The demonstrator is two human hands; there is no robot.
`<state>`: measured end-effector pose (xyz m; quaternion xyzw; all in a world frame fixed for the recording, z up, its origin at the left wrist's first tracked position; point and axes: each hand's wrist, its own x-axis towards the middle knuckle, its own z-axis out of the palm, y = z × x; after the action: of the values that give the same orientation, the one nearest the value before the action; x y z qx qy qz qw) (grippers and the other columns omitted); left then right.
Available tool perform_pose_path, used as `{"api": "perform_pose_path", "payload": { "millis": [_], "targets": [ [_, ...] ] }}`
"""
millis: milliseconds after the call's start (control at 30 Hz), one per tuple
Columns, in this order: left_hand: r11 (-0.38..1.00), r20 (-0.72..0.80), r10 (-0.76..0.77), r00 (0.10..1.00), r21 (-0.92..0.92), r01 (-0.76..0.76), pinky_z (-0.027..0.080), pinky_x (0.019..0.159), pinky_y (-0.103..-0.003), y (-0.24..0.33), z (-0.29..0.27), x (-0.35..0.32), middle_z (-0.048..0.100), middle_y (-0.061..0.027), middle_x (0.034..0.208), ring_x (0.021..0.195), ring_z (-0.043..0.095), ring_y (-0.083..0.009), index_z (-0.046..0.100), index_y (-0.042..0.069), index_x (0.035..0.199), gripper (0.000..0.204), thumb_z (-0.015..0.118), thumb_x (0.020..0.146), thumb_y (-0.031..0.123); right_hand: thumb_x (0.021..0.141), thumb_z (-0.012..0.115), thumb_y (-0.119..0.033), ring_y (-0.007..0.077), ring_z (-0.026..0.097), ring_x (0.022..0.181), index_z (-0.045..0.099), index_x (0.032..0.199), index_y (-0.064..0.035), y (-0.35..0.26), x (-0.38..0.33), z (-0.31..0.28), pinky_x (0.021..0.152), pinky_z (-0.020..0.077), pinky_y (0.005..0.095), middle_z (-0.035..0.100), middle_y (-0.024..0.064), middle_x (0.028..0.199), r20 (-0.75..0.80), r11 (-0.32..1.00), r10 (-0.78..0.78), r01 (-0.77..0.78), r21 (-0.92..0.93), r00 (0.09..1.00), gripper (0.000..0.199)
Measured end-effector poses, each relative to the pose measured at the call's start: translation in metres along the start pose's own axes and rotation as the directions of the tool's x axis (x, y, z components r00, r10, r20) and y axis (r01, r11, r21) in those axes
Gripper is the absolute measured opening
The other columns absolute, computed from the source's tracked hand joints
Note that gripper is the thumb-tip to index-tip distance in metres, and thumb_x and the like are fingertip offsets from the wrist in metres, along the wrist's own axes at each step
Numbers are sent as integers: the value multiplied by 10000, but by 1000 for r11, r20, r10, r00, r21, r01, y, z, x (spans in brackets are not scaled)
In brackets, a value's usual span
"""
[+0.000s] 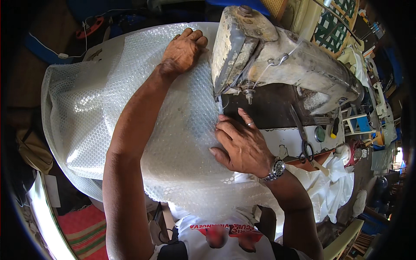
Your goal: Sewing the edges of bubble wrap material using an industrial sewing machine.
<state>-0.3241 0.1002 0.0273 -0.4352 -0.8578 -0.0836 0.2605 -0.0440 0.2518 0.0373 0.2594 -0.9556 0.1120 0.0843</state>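
A large sheet of bubble wrap point(177, 117) spreads over the table and drapes toward me, its right edge running in beside the head of a worn, paint-chipped sewing machine point(299, 58). Far up on the sheet, left of the machine head, my left hand point(184, 51) is closed, its fingers curled onto the plastic. Just in front of the machine's needle area, my right hand point(242, 143) rests at the sheet's right edge with fingers apart; the fingertips touch the plastic. The stitching spot under the machine head is largely hidden.
Black-handled scissors point(305, 147) lie right of my right hand, near a round green-topped container point(320, 134) and a yellow-and-black tool point(335, 128). White sheeting point(325, 190) hangs at the lower right. A red striped cloth point(86, 229) is at lower left.
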Motion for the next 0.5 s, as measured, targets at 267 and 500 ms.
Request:
{"api": "perform_pose_path", "payload": {
  "millis": [267, 500],
  "targets": [
    [992, -227, 102, 968, 101, -81, 514, 952, -407, -28, 7, -2, 607, -36, 1125, 1115, 576, -246, 634, 138, 1120, 226, 610, 915, 229, 962, 594, -313, 281, 530, 1318, 644, 1117, -36, 4, 15, 10, 1154, 310, 577, 591, 132, 1256, -49, 1000, 25, -25, 5, 998, 321],
    [991, -330, -11, 944, 123, 55, 507, 936, -444, -15, -47, -20, 621, -48, 1211, 1158, 588, -261, 627, 144, 1159, 250, 611, 941, 264, 964, 595, -211, 302, 597, 1243, 659, 1176, -19, -12, 12, 6, 1100, 416, 506, 628, 141, 1261, -172, 996, 89, -84, 36, 981, 293]
  ]
}}
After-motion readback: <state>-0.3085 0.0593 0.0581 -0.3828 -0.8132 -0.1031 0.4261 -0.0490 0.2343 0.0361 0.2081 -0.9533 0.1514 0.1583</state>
